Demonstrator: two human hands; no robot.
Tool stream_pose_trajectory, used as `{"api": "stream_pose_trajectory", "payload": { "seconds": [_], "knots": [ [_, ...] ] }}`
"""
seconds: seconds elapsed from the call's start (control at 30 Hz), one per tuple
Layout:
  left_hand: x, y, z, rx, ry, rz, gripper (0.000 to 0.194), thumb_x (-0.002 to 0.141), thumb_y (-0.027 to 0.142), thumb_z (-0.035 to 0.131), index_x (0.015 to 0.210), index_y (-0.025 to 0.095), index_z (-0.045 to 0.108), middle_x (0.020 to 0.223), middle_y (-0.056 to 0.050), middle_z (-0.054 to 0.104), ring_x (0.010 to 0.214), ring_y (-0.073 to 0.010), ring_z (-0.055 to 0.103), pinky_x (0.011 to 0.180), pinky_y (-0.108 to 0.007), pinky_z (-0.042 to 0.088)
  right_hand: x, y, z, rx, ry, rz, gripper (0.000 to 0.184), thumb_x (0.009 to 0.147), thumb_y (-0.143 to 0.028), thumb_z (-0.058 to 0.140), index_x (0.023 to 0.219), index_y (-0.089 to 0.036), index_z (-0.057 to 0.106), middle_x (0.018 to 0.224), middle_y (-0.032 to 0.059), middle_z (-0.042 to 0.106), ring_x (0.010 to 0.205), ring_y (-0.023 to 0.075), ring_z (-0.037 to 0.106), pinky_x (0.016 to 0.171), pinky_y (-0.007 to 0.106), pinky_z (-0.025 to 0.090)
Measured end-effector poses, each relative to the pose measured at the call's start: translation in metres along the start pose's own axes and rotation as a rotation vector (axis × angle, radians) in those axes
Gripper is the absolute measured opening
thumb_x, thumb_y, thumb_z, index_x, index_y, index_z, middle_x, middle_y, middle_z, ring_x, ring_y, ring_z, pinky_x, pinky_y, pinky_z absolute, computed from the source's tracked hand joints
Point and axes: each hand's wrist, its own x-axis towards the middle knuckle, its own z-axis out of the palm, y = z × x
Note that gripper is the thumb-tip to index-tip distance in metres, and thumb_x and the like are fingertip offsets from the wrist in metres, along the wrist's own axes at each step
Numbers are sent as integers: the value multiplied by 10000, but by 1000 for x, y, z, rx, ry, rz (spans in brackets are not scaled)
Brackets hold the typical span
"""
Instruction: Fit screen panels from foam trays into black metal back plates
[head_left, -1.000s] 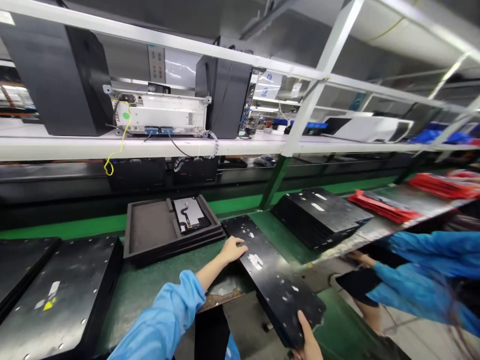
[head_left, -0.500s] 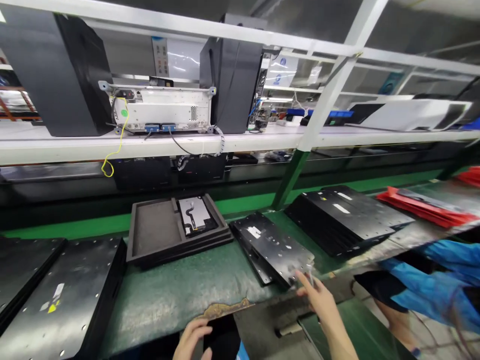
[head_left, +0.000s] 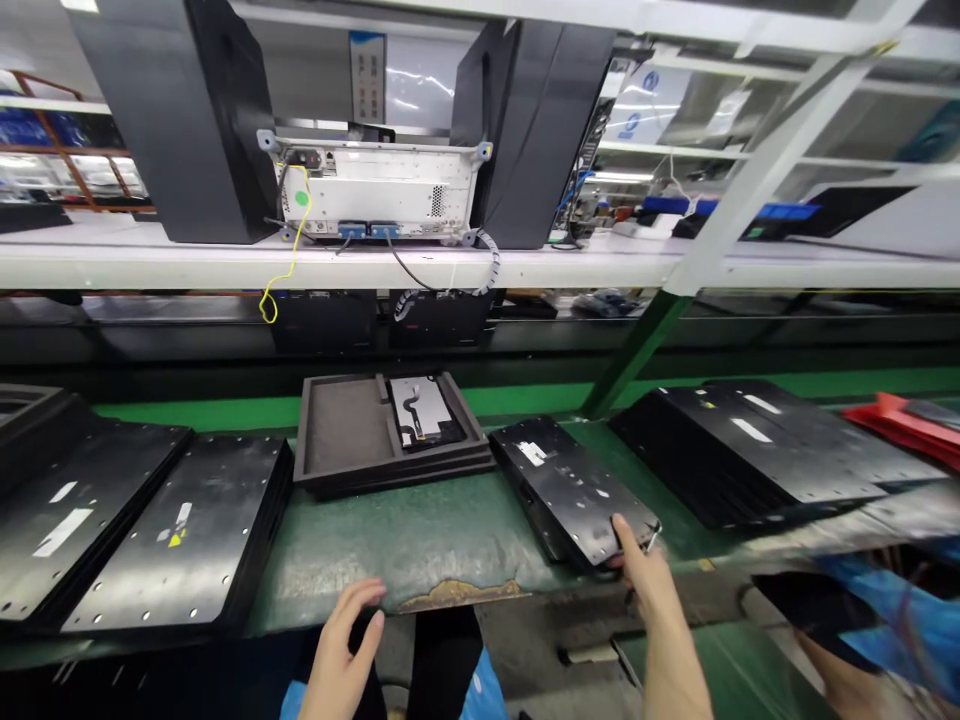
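Observation:
A black metal panel [head_left: 577,490] with small holes and white stickers lies aslant on top of another dark panel, right of centre on the green bench. My right hand [head_left: 637,560] grips its near right corner, thumb on top and fingers underneath, mostly hidden. A small shiny piece shows beside those fingers; I cannot make out what it is. My left hand [head_left: 349,640] is empty, its fingers apart, just in front of the bench's worn front edge. Beyond it stands a stack of dark foam trays [head_left: 345,425], with a silver-and-black flat part [head_left: 424,410] in the top one.
Stacks of black panels lie left [head_left: 180,530] and right [head_left: 750,440] on the green bench [head_left: 390,540]. Red items [head_left: 907,425] sit at far right. A green post [head_left: 637,355] rises behind. Above, a white shelf [head_left: 420,268] carries equipment. A person's blue sleeve [head_left: 892,610] shows at right.
My right hand has closed on the panel's corner, and the panel has shifted slightly over the one below. My left hand has risen a little. The view has turned left.

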Motion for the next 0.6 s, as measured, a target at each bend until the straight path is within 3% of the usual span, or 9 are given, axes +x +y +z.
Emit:
{"api": "stream_pose_trajectory", "payload": {
  "seconds": [0.07,0.17,0.3,0.4,0.47,0.5,0.6],
  "knots": [
    [0,9,6,5,-40,37,416,1056,613,628,1233,303,842,1422,-107,770,1353,-326,734,1214,-496,583,-13,-1,12,46,-61,63,766,742,-915,695,1064,-223,621,565,36,590,466,275,527,447,411,408],
    [-2,22,13,4,-46,84,410,1063,603,622,1288,330,829,1447,-97,757,1380,-326,718,1234,-504,564,-32,-3,30,142,0,106,925,733,-915,728,1287,-205,515,599,3,603,484,277,550,467,399,454],
    [-9,29,20,12,-1,87,456,1074,637,575,1275,315,828,1451,-106,750,1400,-321,703,1262,-505,535,-54,-8,39,182,33,96,1046,771,-923,654,1442,-147,453,647,18,637,540,306,608,525,419,524],
    [-16,25,20,35,23,75,488,1078,653,549,1276,305,827,1436,-116,757,1387,-315,712,1241,-488,557,-69,-15,33,25,134,-20,1143,815,-916,620,1607,-120,406,799,84,734,717,367,718,716,485,609],
    [-19,23,15,52,36,74,495,1081,654,537,1271,303,829,1436,-119,758,1375,-313,720,1221,-482,575,-76,-19,26,-132,208,-144,1115,828,-911,648,1644,-176,452,907,100,767,831,381,748,845,506,607],
    [-20,21,12,59,36,73,490,1083,646,537,1277,303,828,1443,-118,755,1377,-314,719,1222,-484,574,-79,-21,23,-207,192,-214,1066,826,-911,664,1619,-214,515,924,91,770,845,373,748,862,497,597],
    [-21,19,-3,79,-4,60,449,1097,593,552,1323,307,814,1486,-114,732,1406,-317,700,1257,-500,543,-86,-28,23,-442,-31,-429,863,836,-890,685,1459,-294,685,986,71,794,873,339,754,797,429,575]
  ]
}}
